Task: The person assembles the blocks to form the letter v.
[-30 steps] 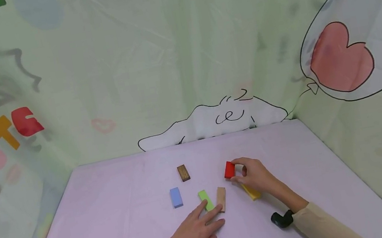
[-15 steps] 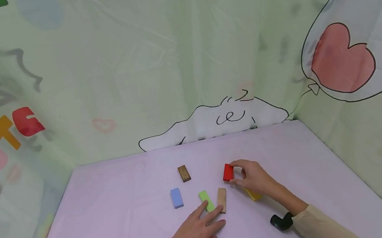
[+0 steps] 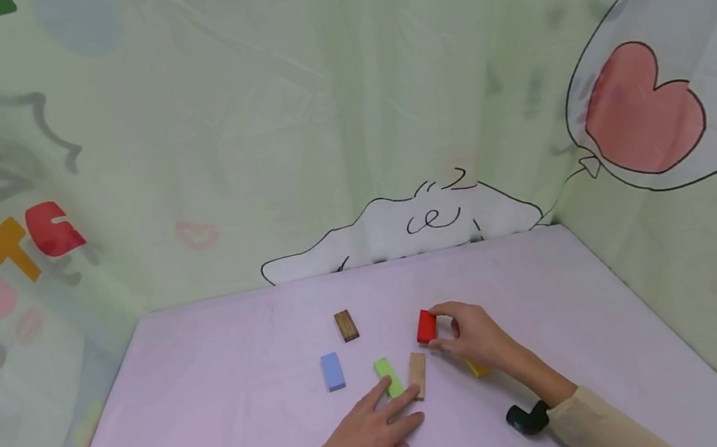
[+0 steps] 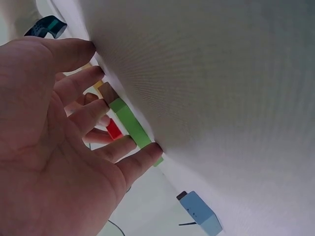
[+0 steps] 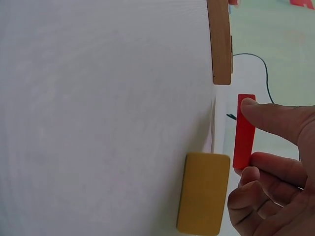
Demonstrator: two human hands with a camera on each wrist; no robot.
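A red block (image 3: 425, 326) is pinched between the thumb and fingers of my right hand (image 3: 477, 333), seen side-on in the right wrist view. Beneath that hand lies a yellow block (image 5: 204, 194), mostly covered in the head view. My left hand (image 3: 369, 439) is spread low over the table, palm down. Its fingertips rest at the near ends of a light green block (image 3: 388, 377) and a natural wood block (image 3: 418, 374), which lie side by side. The left wrist view shows straight fingers along the green block.
A blue block (image 3: 332, 372) and a dark brown block (image 3: 346, 326) lie on the pink-covered table (image 3: 218, 405), left of the green one. A black wrist device (image 3: 528, 419) sits at the right cuff. A printed curtain (image 3: 282, 109) stands behind the table.
My right hand has moved slightly left and nearer with the red block, covering more of the yellow block. The left hand stays in place.
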